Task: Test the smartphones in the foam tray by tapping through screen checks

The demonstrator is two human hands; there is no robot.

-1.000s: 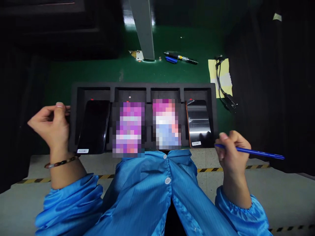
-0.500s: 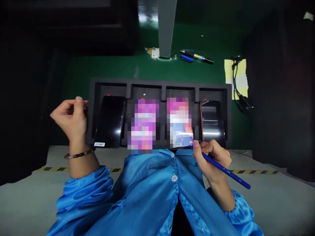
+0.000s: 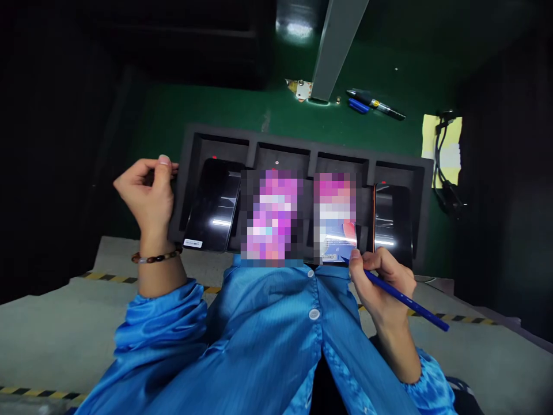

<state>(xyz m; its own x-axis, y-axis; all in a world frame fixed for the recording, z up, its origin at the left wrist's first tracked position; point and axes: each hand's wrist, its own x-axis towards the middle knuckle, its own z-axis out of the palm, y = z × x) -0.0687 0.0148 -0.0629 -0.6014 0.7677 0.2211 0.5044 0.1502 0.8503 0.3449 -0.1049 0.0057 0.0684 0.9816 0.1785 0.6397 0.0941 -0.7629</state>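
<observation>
My right hand (image 3: 384, 282) is closed around a slim blue stylus pen (image 3: 406, 301), whose tip is at the lower right of a lit phone (image 3: 339, 245). That phone's screen is mostly blurred out. To its left lies a second lit phone (image 3: 274, 216), blurred in pink and purple. Dark-screened phones lie at both ends of the row: one (image 3: 213, 207) with a white label at its lower corner, the other (image 3: 393, 219) with an orange edge. Beside the tray's left edge, my left hand (image 3: 151, 193) is curled closed, with nothing visible in it.
A black foam tray (image 3: 185, 167) with several compartments carries the phones on the green table (image 3: 233, 109). Behind it stand a grey post (image 3: 339, 52) and a black marker (image 3: 389, 109) with a blue cap (image 3: 358, 105). Black cables (image 3: 441, 144) lie on yellow paper at the right.
The view has shifted and tilted, so the tray sits farther right and slants. The stylus pen stays in my right hand at the same phone's lower right; my left hand keeps its curled pose.
</observation>
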